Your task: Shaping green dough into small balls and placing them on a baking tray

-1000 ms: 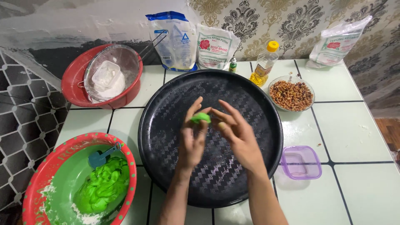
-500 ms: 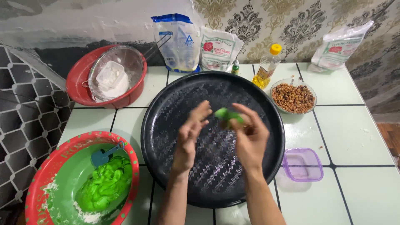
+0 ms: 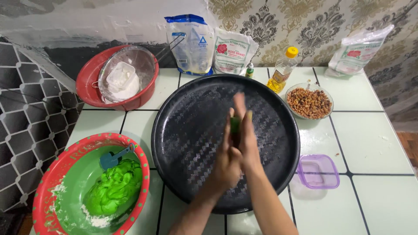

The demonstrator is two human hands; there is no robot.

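Above the middle of a big round black tray (image 3: pixel 187 122), my left hand (image 3: pixel 225 159) and my right hand (image 3: pixel 246 135) are pressed flat against each other, palms together. A small lump of green dough (image 3: pixel 235 125) shows between them, squeezed by both palms. The fingers are blurred. At the lower left, a red-rimmed bowl with a green inside (image 3: pixel 52 182) holds a larger mass of green dough (image 3: pixel 115 189) and a small blue scoop (image 3: pixel 111 159).
A red basin (image 3: pixel 89 89) with a metal sieve and white flour sits at the back left. Three flour bags, an oil bottle (image 3: pixel 282 72) and a glass bowl of roasted peanuts (image 3: pixel 309 103) stand at the back. A small purple tub (image 3: pixel 318 171) lies right of the tray.
My hands were apart with the green lump at the fingertips; now the palms have closed flat together around it, over the tray's centre.
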